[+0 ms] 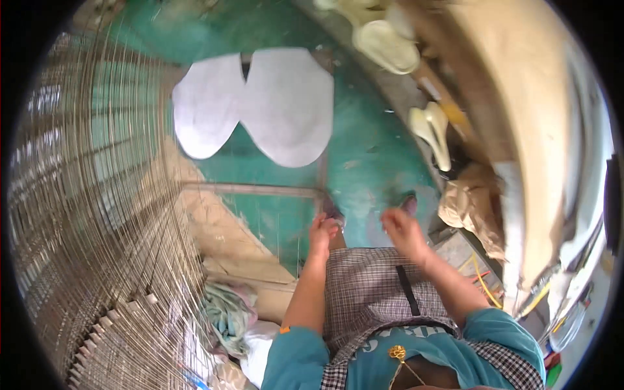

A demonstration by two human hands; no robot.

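Two white panels (289, 107), flat and rounded, lie side by side well ahead of the hands, beyond a crossbar (253, 190); I cannot tell whether their inner edges meet or overlap. Left hand (321, 235) loosely open, fingers slightly bent, nothing seen in it. Right hand (404, 233) out past the checked apron (364, 279), fingers bent and blurred; I cannot tell if it is open or closed, and make out nothing in it. My read on progress: both panels look laid out, neither in hand; what is left I cannot judge from here. Writing: pale lettering on the teal shirt (416, 354), partly covered; I see none on the panels
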